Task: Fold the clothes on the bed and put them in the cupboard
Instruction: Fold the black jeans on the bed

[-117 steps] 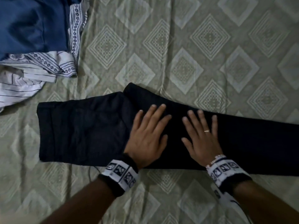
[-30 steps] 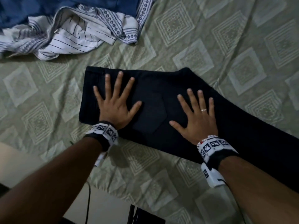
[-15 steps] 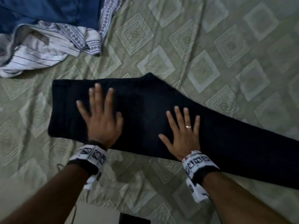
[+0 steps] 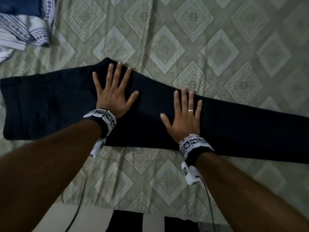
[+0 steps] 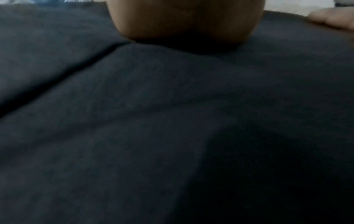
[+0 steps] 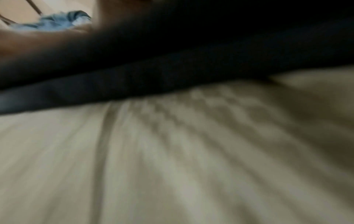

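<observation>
Dark navy trousers (image 4: 234, 128) lie flat across the bed, waistband at the left, legs running off the right edge of the head view. My left hand (image 4: 113, 91) presses flat on them near the seat, fingers spread. My right hand (image 4: 184, 114), with a ring, lies flat on the thigh part, fingers straight and reaching the far edge. The left wrist view is filled with the dark trousers fabric (image 5: 153, 121) under the palm heel of my left hand (image 5: 184, 21). In the blurred right wrist view the trousers' edge (image 6: 134, 84) meets the bedsheet (image 6: 172, 159).
The bed carries a pale green sheet (image 4: 200, 39) with diamond patterns. A heap of other clothes (image 4: 21, 25), blue and white with patterned trim, lies at the top left. The bed's near edge and floor (image 4: 93, 220) show at the bottom, with cables hanging from the wrist cameras.
Both hands have slid rightward along the trousers, away from the waistband toward the legs, staying flat. The view has shifted right, so the clothes heap sits further left.
</observation>
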